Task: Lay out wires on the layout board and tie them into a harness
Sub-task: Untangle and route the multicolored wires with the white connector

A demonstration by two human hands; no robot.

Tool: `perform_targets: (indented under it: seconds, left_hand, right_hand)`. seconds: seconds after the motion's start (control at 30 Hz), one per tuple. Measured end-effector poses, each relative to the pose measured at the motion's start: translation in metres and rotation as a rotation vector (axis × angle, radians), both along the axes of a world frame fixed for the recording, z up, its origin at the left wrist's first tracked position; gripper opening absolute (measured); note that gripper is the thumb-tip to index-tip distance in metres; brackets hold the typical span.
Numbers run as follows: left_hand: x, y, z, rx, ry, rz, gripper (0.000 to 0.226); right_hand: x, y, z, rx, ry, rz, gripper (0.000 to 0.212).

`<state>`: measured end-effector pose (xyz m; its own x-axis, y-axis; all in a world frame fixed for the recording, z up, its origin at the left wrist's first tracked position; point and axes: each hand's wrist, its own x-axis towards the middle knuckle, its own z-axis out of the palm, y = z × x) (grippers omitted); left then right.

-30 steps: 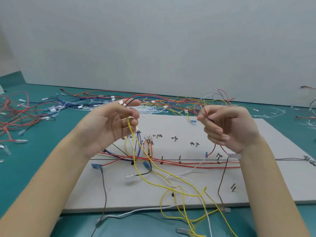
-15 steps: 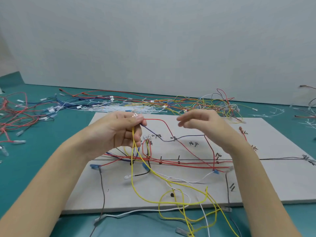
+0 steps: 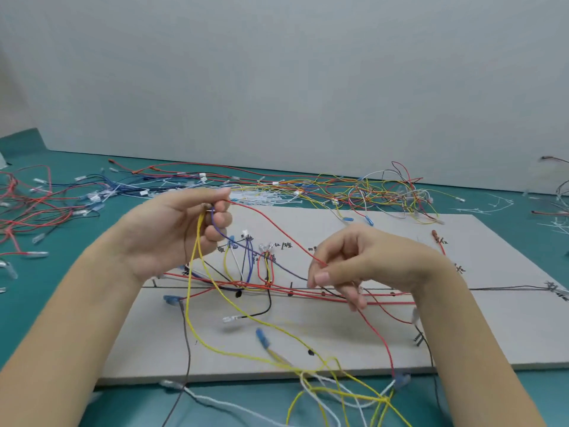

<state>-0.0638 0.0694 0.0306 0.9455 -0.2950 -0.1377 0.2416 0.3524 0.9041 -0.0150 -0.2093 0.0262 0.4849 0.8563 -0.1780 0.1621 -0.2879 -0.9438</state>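
A grey board (image 3: 492, 340) lies on a teal table (image 3: 46, 303), w/ red, yellow, blue and black wires running along a drawn line and looping off its near edge. The left hand (image 3: 172, 235), raised palm-in above the board's left side, pinches the ends of several wires — yellow wires (image 3: 197, 303), a blue wire (image 3: 221, 232) and a red wire (image 3: 277, 226) — between thumb and curled fingers. The red wire runs taut to the right hand (image 3: 363, 266), which pinches it w/ fingers pointing down, low over the board's centre. Half a sec earlier the right hand was higher and nearer the left — it has since slid down along the red wire. Loose wires (image 3: 354, 189) are heaped behind the board.
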Motion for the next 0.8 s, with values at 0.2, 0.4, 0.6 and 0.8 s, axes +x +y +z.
perform_targets:
  seconds: [0.2, 0.4, 0.6, 0.8]
  left_hand:
    - [-0.009, 0.042, -0.004, 0.023, 0.057, 0.010, 0.043]
    - [-0.017, 0.084, -0.021, 0.329, -0.020, 0.054, 0.048]
    - [-0.018, 0.078, -0.033, 0.550, 0.006, -0.121, 0.050]
    - [-0.015, 0.066, -0.037, 0.561, -0.040, 0.042, 0.071]
  right_hand:
    - [0.007, -0.018, 0.004, -0.009, -0.037, -0.074, 0.012]
    - [0.016, -0.036, 0.004, -0.168, -0.044, -0.150, 0.017]
    - [0.022, -0.049, 0.003, -0.285, -0.161, -0.345, 0.012]
    - [0.019, -0.035, -0.002, -0.399, -0.285, -0.392, 0.017]
